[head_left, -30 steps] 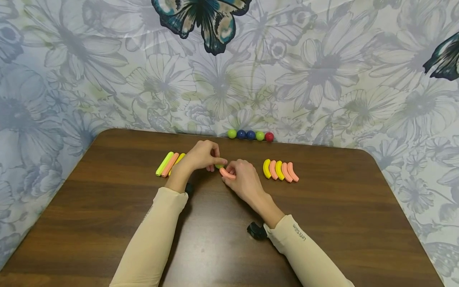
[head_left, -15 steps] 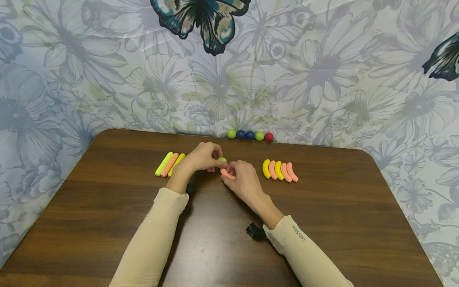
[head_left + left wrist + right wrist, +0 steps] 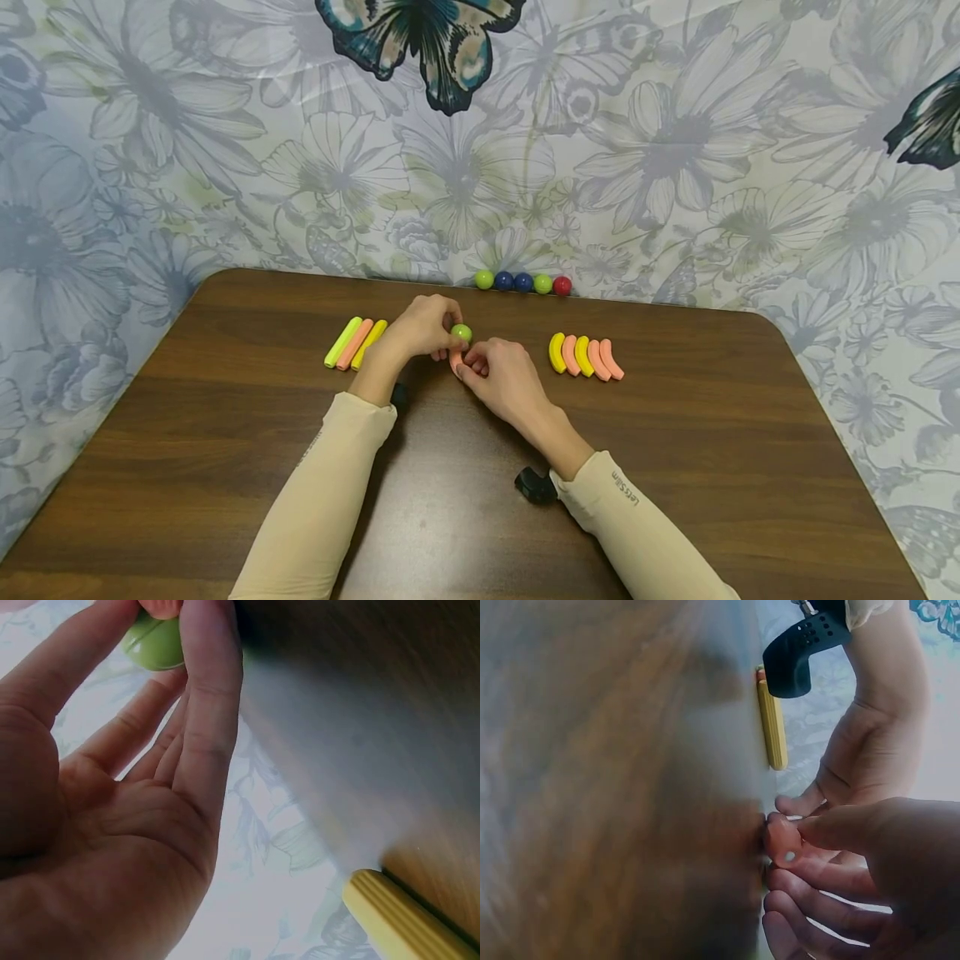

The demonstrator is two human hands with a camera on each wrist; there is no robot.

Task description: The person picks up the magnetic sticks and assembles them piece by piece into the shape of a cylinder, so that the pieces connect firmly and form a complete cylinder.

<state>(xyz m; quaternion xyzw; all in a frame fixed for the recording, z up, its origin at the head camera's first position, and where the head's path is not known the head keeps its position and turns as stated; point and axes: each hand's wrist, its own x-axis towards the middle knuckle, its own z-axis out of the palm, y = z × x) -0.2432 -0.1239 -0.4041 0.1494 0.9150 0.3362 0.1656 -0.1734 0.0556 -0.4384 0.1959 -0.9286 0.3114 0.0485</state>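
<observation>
My left hand (image 3: 422, 327) pinches a shiny green ball (image 3: 462, 332) over the middle of the table. My right hand (image 3: 512, 377) holds a curved salmon-pink piece (image 3: 456, 359) between thumb and fingers, just below the ball. From the left wrist, the green ball (image 3: 155, 643) shows a groove across it, and the pink piece's end (image 3: 162, 606) overlaps its top. A small pale spot, seen in the right wrist view, marks the near end of the pink piece (image 3: 781, 841). Fingers hide part of both things.
Straight sticks, including a yellow one (image 3: 369, 345), lie left of my left hand. Right of my hands, several curved yellow and pink pieces (image 3: 583, 357) stand in a row. Green, blue and red balls (image 3: 523, 282) line the table's back edge against a floral cloth (image 3: 675, 150).
The curved pink piece has swung from lying slanted to pointing up toward the green ball. The ball, mostly hidden by fingers before, now shows more fully.
</observation>
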